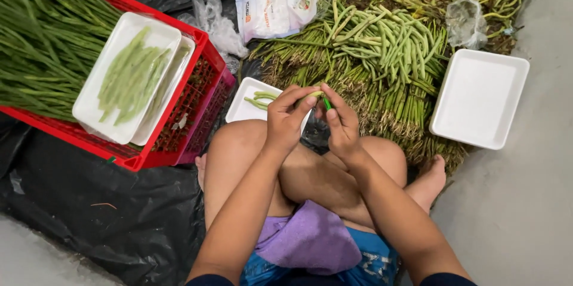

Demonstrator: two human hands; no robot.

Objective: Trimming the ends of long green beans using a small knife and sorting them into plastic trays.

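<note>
Purple cloth (310, 238) is lying across the lap of a person sitting cross-legged on black plastic sheeting (119, 214), nearest the camera. Just beyond the knees, the left hand (289, 117) and the right hand (341, 126) are meeting over a single green bean stalk (322, 100). Both sets of fingers are curling in and pinching it between thumb and fingertips; the left is gripping the pale end and the right is holding a small green-handled tool, whose blade I cannot tell, against the stalk. The stalk is looking slim, light and springy, likely to snap if bent hard and to slide in moist fingers, so pinching it close on either side of the working spot seems soundest.

Directly past the hands, a small white foam tray (248, 107) is holding a few trimmed pieces. To the left, a red crate (179, 137) is carrying two stacked foam trays (128, 77) of pale stalks and a mass of long green stalks. To the right, an empty foam tray (480, 98) is resting beside a big heap of beans (382, 47). Farthest off, a white printed bag (274, 8) is lying by crumpled clear plastic (218, 26).
</note>
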